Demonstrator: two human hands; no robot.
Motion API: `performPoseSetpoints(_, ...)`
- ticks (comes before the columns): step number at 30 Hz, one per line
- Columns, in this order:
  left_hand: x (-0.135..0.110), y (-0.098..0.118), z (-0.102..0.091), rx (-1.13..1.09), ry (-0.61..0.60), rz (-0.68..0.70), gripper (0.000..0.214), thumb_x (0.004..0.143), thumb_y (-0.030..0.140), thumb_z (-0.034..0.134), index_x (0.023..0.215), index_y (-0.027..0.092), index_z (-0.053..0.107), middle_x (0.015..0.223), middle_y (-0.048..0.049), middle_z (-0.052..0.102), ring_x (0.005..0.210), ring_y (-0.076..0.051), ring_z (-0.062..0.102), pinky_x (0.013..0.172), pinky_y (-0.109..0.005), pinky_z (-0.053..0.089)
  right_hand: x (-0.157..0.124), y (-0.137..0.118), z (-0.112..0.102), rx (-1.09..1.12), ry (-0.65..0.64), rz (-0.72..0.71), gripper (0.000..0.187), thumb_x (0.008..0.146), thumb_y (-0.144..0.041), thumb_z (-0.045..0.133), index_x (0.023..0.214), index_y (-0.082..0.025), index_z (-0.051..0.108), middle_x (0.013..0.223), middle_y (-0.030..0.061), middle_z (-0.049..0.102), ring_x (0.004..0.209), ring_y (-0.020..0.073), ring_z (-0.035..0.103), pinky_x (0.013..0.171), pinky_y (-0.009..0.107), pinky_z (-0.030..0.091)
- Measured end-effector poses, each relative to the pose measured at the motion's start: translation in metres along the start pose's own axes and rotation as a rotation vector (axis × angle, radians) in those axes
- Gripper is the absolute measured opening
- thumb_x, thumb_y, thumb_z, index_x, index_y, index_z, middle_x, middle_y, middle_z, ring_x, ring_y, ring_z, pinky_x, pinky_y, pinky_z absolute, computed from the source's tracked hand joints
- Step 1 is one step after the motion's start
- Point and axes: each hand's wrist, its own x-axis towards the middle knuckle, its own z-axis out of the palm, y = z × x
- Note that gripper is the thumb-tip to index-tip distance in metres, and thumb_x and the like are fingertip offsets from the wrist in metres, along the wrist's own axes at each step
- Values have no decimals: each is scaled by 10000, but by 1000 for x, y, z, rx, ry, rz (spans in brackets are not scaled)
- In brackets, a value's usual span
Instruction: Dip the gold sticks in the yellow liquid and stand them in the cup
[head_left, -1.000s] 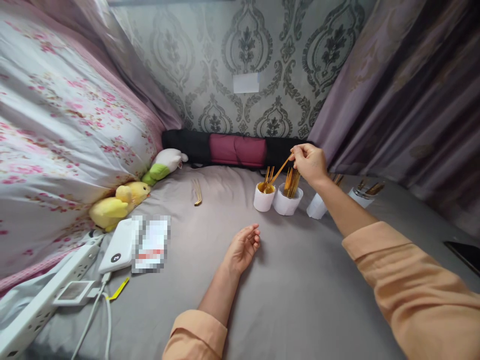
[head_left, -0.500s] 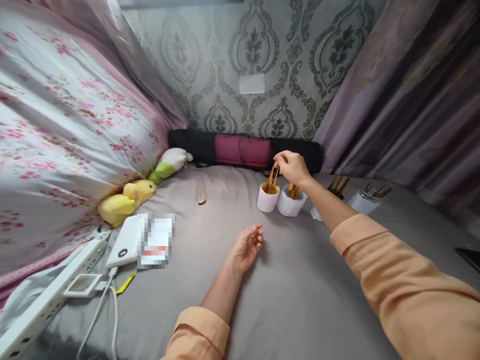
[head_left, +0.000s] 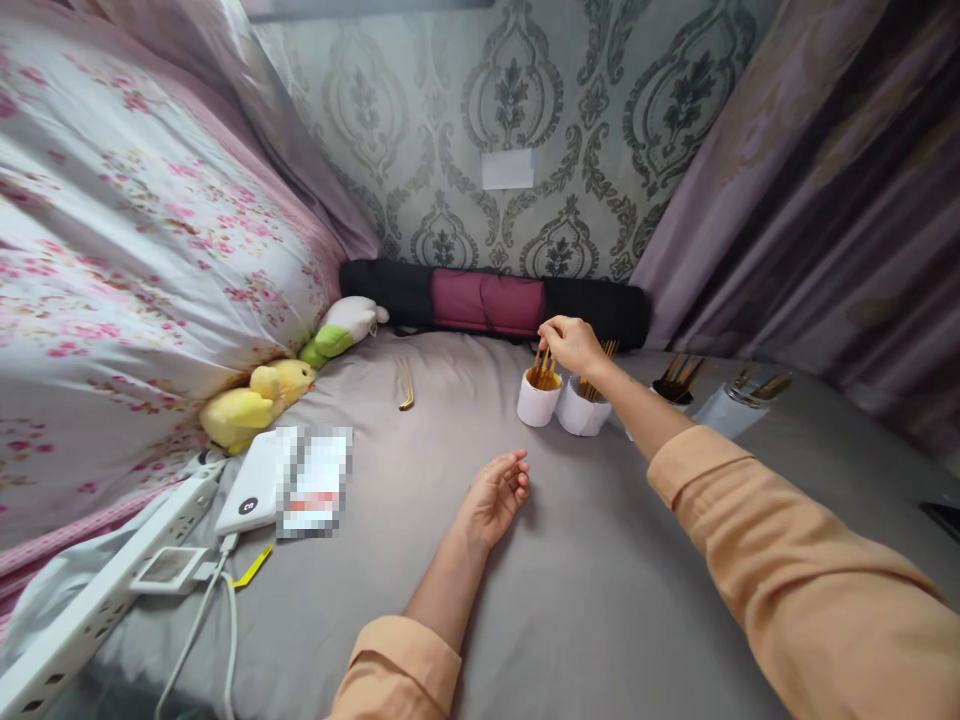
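Observation:
My right hand is above the leftmost white cup, thumb and fingers pinched around the upper ends of thin brown sticks that stand in it. How many it grips is hidden by the fingers. Just right of that cup is a second white cup with more sticks, partly behind my right wrist. My left hand lies on the grey sheet in front of the cups, fingers loosely curled and apart, holding nothing.
Farther right stand a dark-rimmed cup of sticks and a clear-looking jar. A small bundle of thin sticks lies left. Plush toys, a power bank and a power strip line the left side. Behind lies a black-and-maroon roll.
My right hand has come down a little toward the leftmost cup, and the sticks under its fingers sit lower. My left hand stays in place.

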Motion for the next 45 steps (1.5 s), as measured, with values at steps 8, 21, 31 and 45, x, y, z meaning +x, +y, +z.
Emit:
performPoseSetpoints(8,1,-1,-2,4,-10,4,206,735,166,614,921,80,589,721,-28,563,560,-52,510,485,-155,389,-1,6,9,-22,-56,53,235,801,-232,436,721,-158,645,665,22,674,446,92,556,518,191,422)
performPoseSetpoints(21,1,-1,-3,6,-13,6,211,732,171,619,922,84,591,725,-29,563,567,-54,512,488,-158,391,1,11,10,-132,-12,103,266,807,-298,443,828,-192,685,665,24,679,654,147,623,628,214,449)
performPoseSetpoints(31,1,0,-2,4,-9,3,192,736,168,615,909,89,592,721,-29,562,564,-52,504,489,-159,386,1,13,9,-107,0,86,263,811,-294,445,845,-196,686,636,20,667,659,142,616,643,216,447)
performPoseSetpoints(45,1,0,-2,4,-7,3,201,729,167,620,911,86,593,720,-28,563,563,-52,508,486,-155,391,-2,13,5,-99,32,73,270,816,-314,439,846,-197,681,626,12,662,681,148,615,658,223,439)
